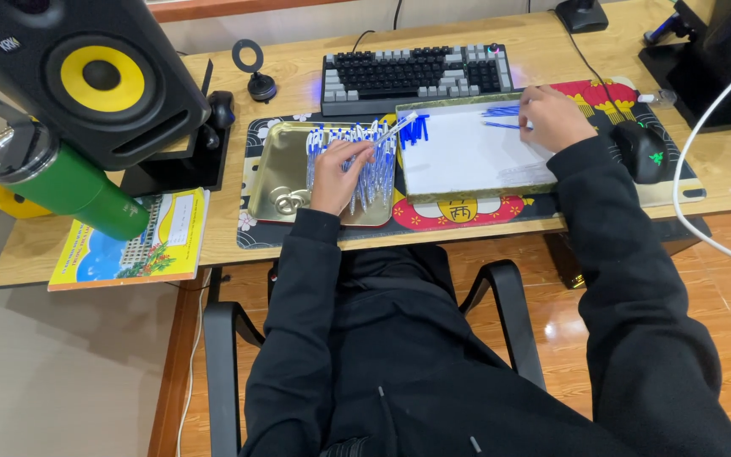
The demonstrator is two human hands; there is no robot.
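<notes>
My left hand [338,172] rests on a heap of blue-and-white pens [374,165] lying in a shallow gold metal tray [281,173], and it holds one pen [398,129] that points up to the right. My right hand [553,116] presses its fingers onto a few blue pens [501,112] at the far edge of a white tray [467,156]. A cluster of blue pen caps [414,131] lies at the white tray's far left corner. Both sleeves are black.
A dark keyboard [416,76] sits behind the trays, a black mouse [640,151] to the right. At the left are a black speaker with a yellow cone [99,76], a green tumbler [69,186] and a yellow booklet [133,245]. A white cable [695,195] hangs at right.
</notes>
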